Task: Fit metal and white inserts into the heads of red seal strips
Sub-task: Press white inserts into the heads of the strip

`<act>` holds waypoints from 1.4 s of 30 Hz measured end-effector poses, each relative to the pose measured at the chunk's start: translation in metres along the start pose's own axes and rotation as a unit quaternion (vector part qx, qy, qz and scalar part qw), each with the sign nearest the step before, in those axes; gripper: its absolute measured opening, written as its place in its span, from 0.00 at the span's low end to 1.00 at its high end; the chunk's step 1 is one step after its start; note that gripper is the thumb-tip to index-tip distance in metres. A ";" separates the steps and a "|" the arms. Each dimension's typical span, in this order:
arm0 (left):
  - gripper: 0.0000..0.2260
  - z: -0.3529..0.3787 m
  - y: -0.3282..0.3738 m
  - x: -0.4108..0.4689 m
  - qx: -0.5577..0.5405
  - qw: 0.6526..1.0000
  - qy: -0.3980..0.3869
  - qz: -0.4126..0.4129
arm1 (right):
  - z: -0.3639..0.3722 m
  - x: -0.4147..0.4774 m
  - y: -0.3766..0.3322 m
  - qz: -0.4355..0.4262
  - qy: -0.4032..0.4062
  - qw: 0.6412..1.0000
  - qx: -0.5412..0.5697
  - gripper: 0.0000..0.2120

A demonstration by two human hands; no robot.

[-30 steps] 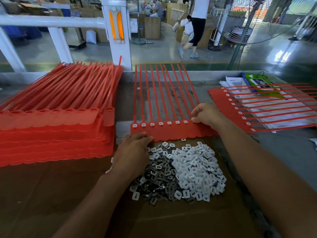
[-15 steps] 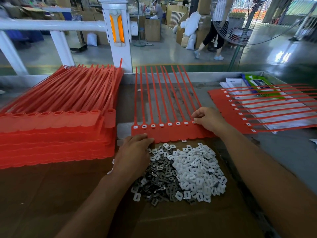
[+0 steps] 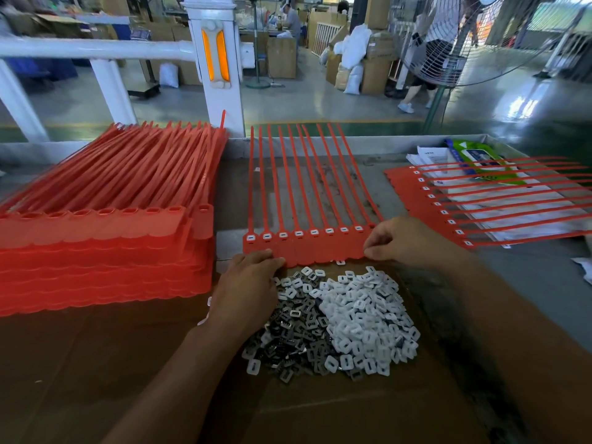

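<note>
The right hand (image 3: 407, 238), now slid off the heads, pinches the right end of the red seal strips (image 3: 307, 248) lying mid-desk just beyond the loose inserts (image 3: 346, 318), while the left hand (image 3: 246, 283) keeps its fingertips on their near-left corner, grip unclear, so this set looks filled.
</note>
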State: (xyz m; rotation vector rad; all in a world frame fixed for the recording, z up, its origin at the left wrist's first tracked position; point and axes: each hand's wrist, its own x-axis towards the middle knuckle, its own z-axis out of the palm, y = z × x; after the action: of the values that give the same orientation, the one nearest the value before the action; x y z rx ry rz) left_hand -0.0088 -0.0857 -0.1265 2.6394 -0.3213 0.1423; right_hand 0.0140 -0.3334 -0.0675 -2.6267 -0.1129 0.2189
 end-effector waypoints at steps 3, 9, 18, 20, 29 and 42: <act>0.20 0.001 -0.001 0.001 0.005 1.000 0.009 0.006 | 0.004 -0.003 -0.004 0.015 -0.008 0.996 -0.083 0.03; 0.20 0.001 -0.001 0.001 0.005 1.000 0.009 0.009 | 0.012 -0.001 -0.010 0.048 -0.016 0.990 -0.130 0.05; 0.20 -0.002 0.001 0.000 0.007 1.000 0.002 0.004 | 0.015 -0.005 -0.021 0.058 -0.033 0.986 -0.151 0.05; 0.20 -0.002 0.001 0.000 0.009 1.000 0.000 0.004 | 0.015 -0.008 -0.019 0.053 -0.044 0.993 -0.097 0.03; 0.20 -0.002 0.001 0.000 0.002 1.000 0.005 0.005 | -0.003 -0.007 -0.002 0.023 0.015 0.995 0.096 0.05; 0.21 -0.001 0.000 0.000 0.001 1.000 0.005 0.006 | 0.005 0.047 0.025 0.089 0.143 0.979 0.118 0.06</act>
State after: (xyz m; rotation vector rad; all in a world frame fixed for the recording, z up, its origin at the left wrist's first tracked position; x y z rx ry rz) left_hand -0.0084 -0.0854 -0.1258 2.6387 -0.3349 0.1588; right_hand 0.0605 -0.3476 -0.0901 -2.4012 0.2344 -0.0839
